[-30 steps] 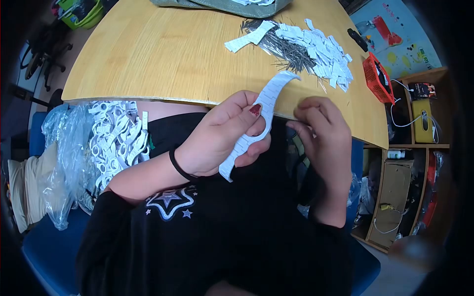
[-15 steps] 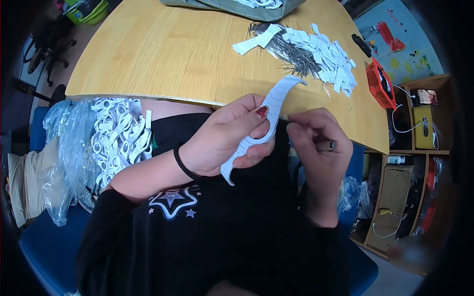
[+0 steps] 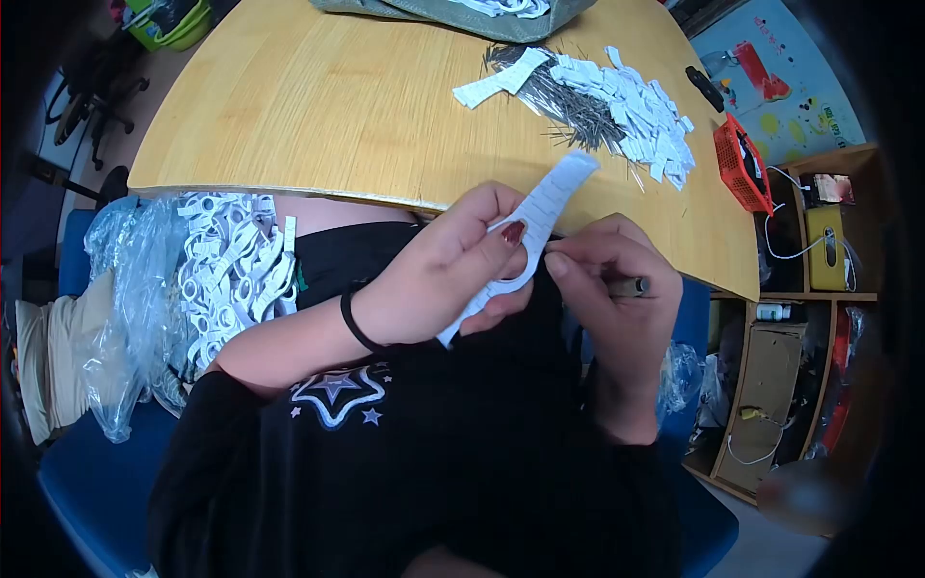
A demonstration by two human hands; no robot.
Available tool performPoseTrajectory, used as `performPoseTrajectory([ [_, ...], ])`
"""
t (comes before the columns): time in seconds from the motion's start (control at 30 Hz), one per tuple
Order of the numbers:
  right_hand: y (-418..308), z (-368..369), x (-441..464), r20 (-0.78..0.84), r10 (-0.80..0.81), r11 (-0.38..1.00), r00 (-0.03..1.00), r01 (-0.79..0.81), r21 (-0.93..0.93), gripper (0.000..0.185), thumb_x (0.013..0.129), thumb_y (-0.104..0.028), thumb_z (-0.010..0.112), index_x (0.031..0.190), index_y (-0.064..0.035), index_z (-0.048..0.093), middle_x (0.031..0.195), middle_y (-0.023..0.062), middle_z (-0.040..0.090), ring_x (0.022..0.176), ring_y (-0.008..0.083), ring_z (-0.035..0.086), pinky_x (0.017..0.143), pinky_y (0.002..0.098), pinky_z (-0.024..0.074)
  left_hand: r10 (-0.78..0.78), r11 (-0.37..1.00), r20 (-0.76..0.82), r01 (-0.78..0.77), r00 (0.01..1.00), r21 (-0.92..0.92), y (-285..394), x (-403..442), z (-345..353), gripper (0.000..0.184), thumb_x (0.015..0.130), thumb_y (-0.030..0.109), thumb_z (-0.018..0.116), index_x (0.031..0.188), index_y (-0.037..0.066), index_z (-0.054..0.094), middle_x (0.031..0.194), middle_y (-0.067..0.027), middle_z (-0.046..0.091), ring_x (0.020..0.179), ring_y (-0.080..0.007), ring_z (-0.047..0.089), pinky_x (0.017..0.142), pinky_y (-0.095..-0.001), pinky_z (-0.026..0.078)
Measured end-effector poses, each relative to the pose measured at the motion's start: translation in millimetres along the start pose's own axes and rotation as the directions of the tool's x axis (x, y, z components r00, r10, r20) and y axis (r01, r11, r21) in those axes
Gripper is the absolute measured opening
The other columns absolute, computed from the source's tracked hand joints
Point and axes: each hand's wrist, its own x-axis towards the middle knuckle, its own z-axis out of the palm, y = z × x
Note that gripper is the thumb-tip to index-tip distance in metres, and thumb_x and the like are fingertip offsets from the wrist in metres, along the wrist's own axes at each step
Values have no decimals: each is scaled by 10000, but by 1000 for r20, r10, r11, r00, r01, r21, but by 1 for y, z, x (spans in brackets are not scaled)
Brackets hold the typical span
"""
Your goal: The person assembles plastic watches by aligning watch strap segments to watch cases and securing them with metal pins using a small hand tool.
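Observation:
My left hand (image 3: 448, 255) is closed around a white segmented band (image 3: 551, 199) that looks like a watch strap, tilted up to the right, with a curved, ring-like middle partly behind my thumb. Just right of it, my right hand (image 3: 621, 279) is pinched, fingertips close to the band's edge. What sits between those fingertips is too small to make out. A short cylinder with a dark end (image 3: 633, 287) pokes out from the curled fingers of that hand. On the table lie a heap of thin metal pins (image 3: 583, 118), small white pieces (image 3: 655, 125) and a flared white strip (image 3: 501, 79).
The wooden table (image 3: 318, 116) curves in front of me. A grey-green bag (image 3: 453, 21) with white parts stands at its far edge. Many white ring-shaped bands (image 3: 236, 260) are piled at my left. An orange basket (image 3: 740, 164) stands by the right edge, near wooden shelves (image 3: 819, 299).
The band has turned in my left hand, so its upper end looks flatter and broader. My right fingertips have moved left, closer to the band's edge.

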Motion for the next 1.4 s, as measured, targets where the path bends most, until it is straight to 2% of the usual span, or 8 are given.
performPoseTrajectory([
  [0.17,0,-6,-1,18,34,999,999,-33,-42,128,756,43,776,863,1,719,730,7,590,593,44,471,542,203,348,148,816,68,-161,987,555,7,-1,-1,214,1058,202,392,1149,9,376,855,-26,460,572,-54,461,463,-183,371],
  [0.27,-9,-1,-7,-55,255,959,965,-246,138,134,749,23,798,836,0,698,700,-10,565,565,45,438,528,209,337,130,916,27,-130,991,379,0,-2,2,216,1060,208,388,1153,13,370,850,-27,460,569,-53,459,474,-180,372],
  [0.37,-1,-8,-5,-20,-39,997,999,38,-65,145,748,6,809,816,2,680,687,-3,571,546,49,435,513,211,336,47,987,50,-54,998,150,1,-2,1,215,1063,209,378,1157,16,362,848,-28,460,567,-50,458,484,-179,376],
  [0.87,13,2,-10,-36,-113,980,993,106,-170,138,812,-55,780,825,9,659,728,56,640,557,74,532,511,213,381,80,940,50,-92,996,329,-3,-4,4,183,1064,192,378,1147,29,361,791,-31,450,554,-60,445,460,-192,373],
  [1.0,-13,10,-2,-147,110,986,983,-89,142,138,864,-80,717,844,-18,595,678,-16,500,567,76,427,567,208,348,-300,778,166,341,939,-527,0,1,8,246,1066,279,394,1022,41,432,727,-34,451,478,-68,401,360,-182,313],
  [1.17,-43,-10,16,-202,-244,584,949,310,751,455,1029,-393,450,677,-122,350,575,-58,277,495,103,233,508,280,233,-399,571,292,485,869,-663,-21,17,-7,391,1067,341,386,790,68,429,572,3,362,402,-47,288,310,-155,259],
  [1.33,-8,16,29,-161,12,725,987,102,681,487,1058,-440,328,647,-179,335,517,-56,235,452,90,195,494,276,227,-380,553,248,434,891,-711,-28,22,-11,357,1068,305,390,822,54,456,672,-2,401,437,-52,349,303,-154,297],
  [1.4,-25,-2,26,-115,-273,547,955,252,798,438,1060,-373,334,693,-136,358,538,-22,294,453,115,257,488,288,256,-370,539,255,430,893,-724,-29,24,-14,350,1068,296,391,829,50,461,685,-2,405,441,-53,356,300,-155,299],
])
